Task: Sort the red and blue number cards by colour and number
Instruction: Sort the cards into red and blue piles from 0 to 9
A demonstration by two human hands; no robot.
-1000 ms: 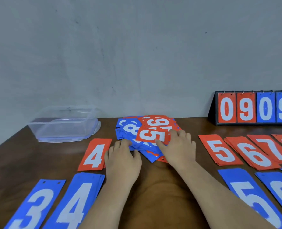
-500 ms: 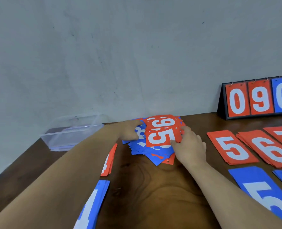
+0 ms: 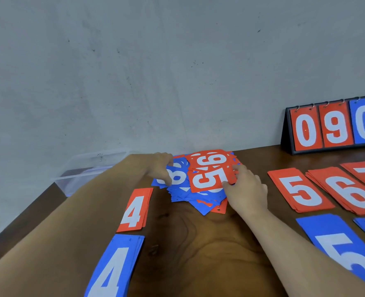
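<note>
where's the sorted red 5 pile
The red 5 pile lies right of centre in the head view, between the right hand and the red 6 pile, beyond the blue 5 pile.

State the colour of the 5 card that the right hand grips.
The 5 card is red with a white numeral; head view.

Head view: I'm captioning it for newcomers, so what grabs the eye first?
The mixed pile at back centre, where the right hand pinches a red 5 and the left hand holds a blue 8. Then the sorted stacks either side, and the scoreboard back right reading 0 9 0.
</note>
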